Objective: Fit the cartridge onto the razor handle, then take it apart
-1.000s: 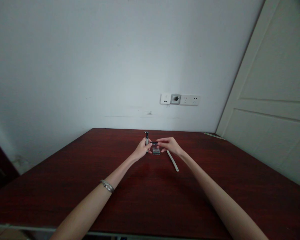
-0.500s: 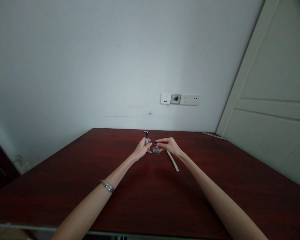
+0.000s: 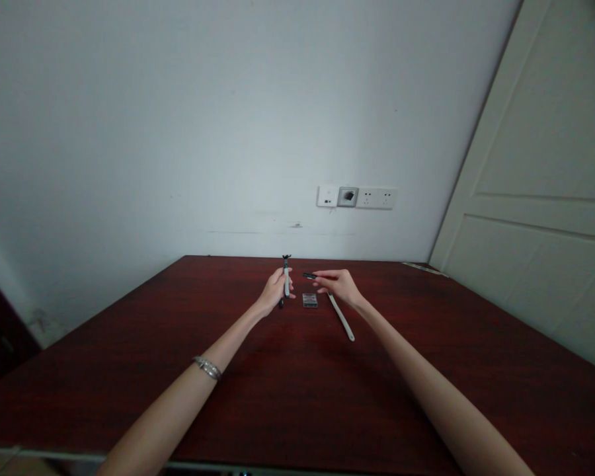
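- L hand (image 3: 274,291): fingers gripping slim grey-&-black handle (image 3: 286,283), top poking above fingers.
- R hand (image 3: 346,289): pinching small flat black bar (image 3: 308,275) at fingertips, jutting L, apart from handle.
- Clear plastic box (image 3: 310,301) btwn, below.

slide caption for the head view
Left hand holds a razor-like tool; right hand pinches a small black piece near a clear case.

A: What are those things lying on?
B: A broad, dark red-brown, wood-grained table (image 3: 277,410), pale along its near edge.
A: And what lies there?
B: A small, rectangular, see-through box (image 3: 310,301), toward the far side, and right of it a long, slim, off-white strip (image 3: 342,319), set slantwise.
A: Touching?
B: Apart, with bare red-brown surface between them
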### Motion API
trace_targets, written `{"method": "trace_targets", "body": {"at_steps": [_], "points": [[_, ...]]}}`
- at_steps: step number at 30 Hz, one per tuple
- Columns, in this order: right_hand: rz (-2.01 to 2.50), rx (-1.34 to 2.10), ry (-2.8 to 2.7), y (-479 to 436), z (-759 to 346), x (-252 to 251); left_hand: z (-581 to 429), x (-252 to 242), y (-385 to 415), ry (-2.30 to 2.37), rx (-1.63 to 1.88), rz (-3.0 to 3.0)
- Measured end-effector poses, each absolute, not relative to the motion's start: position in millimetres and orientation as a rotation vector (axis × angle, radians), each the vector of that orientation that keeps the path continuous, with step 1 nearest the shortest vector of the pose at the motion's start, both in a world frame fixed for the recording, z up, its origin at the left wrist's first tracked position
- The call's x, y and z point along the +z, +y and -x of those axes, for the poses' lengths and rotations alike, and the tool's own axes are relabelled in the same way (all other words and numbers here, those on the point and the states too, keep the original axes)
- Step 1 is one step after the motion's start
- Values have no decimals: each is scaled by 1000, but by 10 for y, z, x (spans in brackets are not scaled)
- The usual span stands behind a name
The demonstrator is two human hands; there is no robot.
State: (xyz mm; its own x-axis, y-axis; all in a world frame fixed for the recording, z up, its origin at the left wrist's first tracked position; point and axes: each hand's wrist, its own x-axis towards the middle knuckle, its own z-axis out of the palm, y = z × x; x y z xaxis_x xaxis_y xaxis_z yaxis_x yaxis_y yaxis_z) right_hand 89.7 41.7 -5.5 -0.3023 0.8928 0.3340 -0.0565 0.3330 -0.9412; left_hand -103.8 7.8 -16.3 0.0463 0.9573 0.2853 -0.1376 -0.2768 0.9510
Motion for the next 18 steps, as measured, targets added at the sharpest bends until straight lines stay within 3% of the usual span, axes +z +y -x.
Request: {"method": "trace_targets", "body": {"at_steps": [18], "points": [[740, 1185, -1535, 387, -849, 36, 919, -327, -156, 873, 1275, -1679]]}}
